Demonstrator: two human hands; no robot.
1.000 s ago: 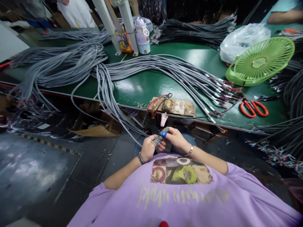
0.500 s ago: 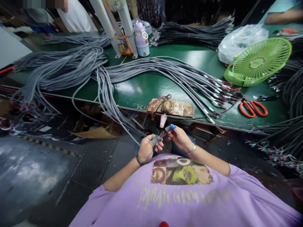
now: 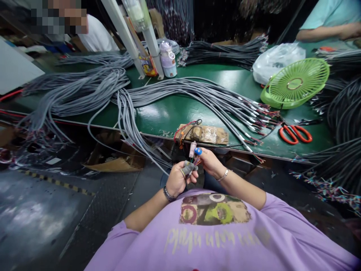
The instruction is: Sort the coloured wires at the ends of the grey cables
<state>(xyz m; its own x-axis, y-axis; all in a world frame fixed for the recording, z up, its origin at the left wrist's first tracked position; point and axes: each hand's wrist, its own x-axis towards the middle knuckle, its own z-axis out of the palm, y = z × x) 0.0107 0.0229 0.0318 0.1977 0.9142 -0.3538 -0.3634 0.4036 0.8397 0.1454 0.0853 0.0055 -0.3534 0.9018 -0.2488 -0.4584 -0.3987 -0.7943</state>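
Note:
My left hand grips the end of a grey cable in front of my chest, with taped fingertips around it. Thin coloured wires fan out of the cable end. My right hand pinches those wires; one fingertip wears a blue cap. Both hands hover just below the front edge of the green table. The cable runs up and left to a big grey bundle on the table.
A taped wooden block with red wires sits on the table edge above my hands. Red scissors, a green fan, a plastic bag and a bottle lie farther back. Other people sit at the far side.
My right hand pulled away from the cable end, then came back to the coloured wires. The view has shifted down slightly, so the table appears lower in frame.

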